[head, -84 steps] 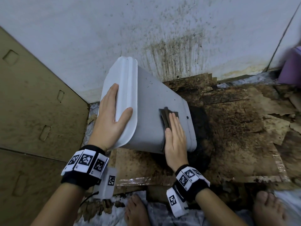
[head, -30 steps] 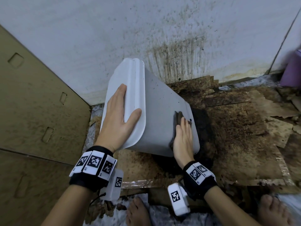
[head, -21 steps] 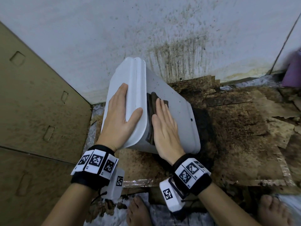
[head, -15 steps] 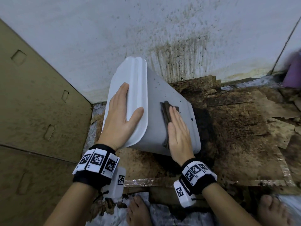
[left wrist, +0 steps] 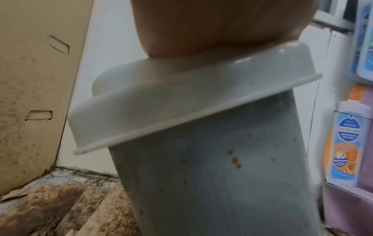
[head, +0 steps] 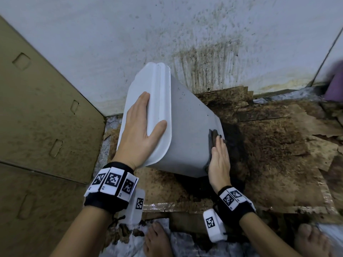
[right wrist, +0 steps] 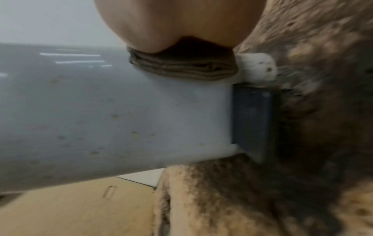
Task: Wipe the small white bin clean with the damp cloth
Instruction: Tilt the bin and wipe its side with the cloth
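The small white bin stands tilted on the dirty floor, its lid end up and to the left. My left hand lies flat on the lid, thumb hooked over the lid's edge. My right hand presses a folded dark brown cloth with straight fingers against the bin's side, down near its base. In the right wrist view the cloth sits under my palm beside the bin's bottom edge. Small brown specks dot the bin wall.
A stained white wall rises behind the bin. Cardboard sheets stand at the left. Soiled, torn cardboard covers the floor. My bare feet are at the bottom edge. Bottles stand at the right.
My right hand has slid the cloth down the bin's side from the middle to the base end. The left hand has stayed on the lid.
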`<state>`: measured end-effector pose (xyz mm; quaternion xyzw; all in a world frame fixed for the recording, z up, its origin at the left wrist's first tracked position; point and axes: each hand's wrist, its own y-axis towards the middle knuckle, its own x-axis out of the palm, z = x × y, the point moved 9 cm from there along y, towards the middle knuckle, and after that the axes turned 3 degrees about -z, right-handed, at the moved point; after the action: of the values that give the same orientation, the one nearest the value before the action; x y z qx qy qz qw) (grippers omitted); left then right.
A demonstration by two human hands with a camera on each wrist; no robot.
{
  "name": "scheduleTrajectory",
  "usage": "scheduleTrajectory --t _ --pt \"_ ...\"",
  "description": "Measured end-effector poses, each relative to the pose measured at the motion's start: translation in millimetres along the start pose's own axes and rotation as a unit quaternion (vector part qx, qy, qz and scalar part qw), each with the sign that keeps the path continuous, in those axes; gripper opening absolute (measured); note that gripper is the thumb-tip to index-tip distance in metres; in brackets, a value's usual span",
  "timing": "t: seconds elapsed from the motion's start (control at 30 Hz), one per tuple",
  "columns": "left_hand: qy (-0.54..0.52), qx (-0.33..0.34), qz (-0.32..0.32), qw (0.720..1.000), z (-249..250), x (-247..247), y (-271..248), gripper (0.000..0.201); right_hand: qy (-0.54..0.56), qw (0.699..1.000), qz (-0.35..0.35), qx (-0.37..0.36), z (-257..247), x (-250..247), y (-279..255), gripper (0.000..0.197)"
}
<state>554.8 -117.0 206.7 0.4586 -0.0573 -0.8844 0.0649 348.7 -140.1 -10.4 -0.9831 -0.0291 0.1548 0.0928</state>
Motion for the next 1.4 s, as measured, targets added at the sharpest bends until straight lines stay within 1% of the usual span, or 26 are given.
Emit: scheduleTrajectory --t 0.1,0.2,0.27,0.37,0.47,0.53,0.6,0.77,0.9,1.07,1.2,1.27,1.33,1.4 --pt "0.000 0.000 0.000 1.000 -0.5 0.3 0.2 0.086 -0.007 0.999 -0.021 -0.032 -51.6 14.8 -6.9 0.057" --pt "0.000 0.000 -0.002 1.000 -0.6 0.5 -0.2 0.086 -0.024 0.992 -0.061 -0.112 -115.8 30.7 -21.1 0.061" --pt "0.003 0.001 -0.003 1.000 -0.1 1.4 -0.5 0.085 -0.018 0.983 -0.085 -0.161 -144.4 36.7 -31.0 0.058" --pt "0.005 -0.002 -0.002 1.000 -1.0 1.6 -0.1 0.082 -0.017 0.974 -0.087 -0.209 -155.8 35.1 -37.8 0.054" --pt "-0.003 0.000 0.000 1.000 -1.7 0.5 -0.9 0.084 -0.025 0.966 -0.064 -0.247 -140.8 27.1 -33.9 0.053" --pt "-0.009 -0.001 0.002 1.000 -3.1 -0.8 -1.6 0.085 -0.029 0.968 -0.055 -0.242 -116.6 22.8 -26.1 0.053" --pt "-0.013 -0.002 0.003 1.000 -4.4 -2.2 -2.1 0.086 -0.030 0.976 -0.041 -0.212 -83.5 15.3 -17.1 0.054" --pt "-0.006 0.001 0.001 1.000 2.3 -1.0 -1.0 0.087 -0.038 0.994 -0.025 -0.100 1.6 -7.4 -0.3 0.054" --pt "0.018 0.009 0.006 1.000 6.8 0.9 0.6 0.084 -0.005 1.000 -0.030 -0.002 34.6 -13.5 2.8 0.049" --pt "0.016 0.012 0.006 1.000 5.7 0.7 0.4 0.084 0.021 0.999 -0.007 0.029 31.8 -11.8 4.7 0.049" --pt "0.013 0.007 0.001 1.000 5.3 0.4 -0.2 0.085 0.011 1.000 0.007 0.018 10.1 -5.6 2.5 0.055" --pt "0.018 0.008 0.004 1.000 6.2 -0.2 0.1 0.085 0.014 1.000 -0.009 0.008 -12.9 3.2 0.4 0.059" --pt "0.024 0.009 0.007 1.000 7.3 -0.5 0.2 0.085 0.009 0.999 -0.033 -0.021 -48.0 12.0 -3.1 0.063" --pt "0.025 0.011 0.008 1.000 8.0 -0.3 0.2 0.084 0.009 0.996 -0.069 -0.063 -89.5 20.2 -7.6 0.057"
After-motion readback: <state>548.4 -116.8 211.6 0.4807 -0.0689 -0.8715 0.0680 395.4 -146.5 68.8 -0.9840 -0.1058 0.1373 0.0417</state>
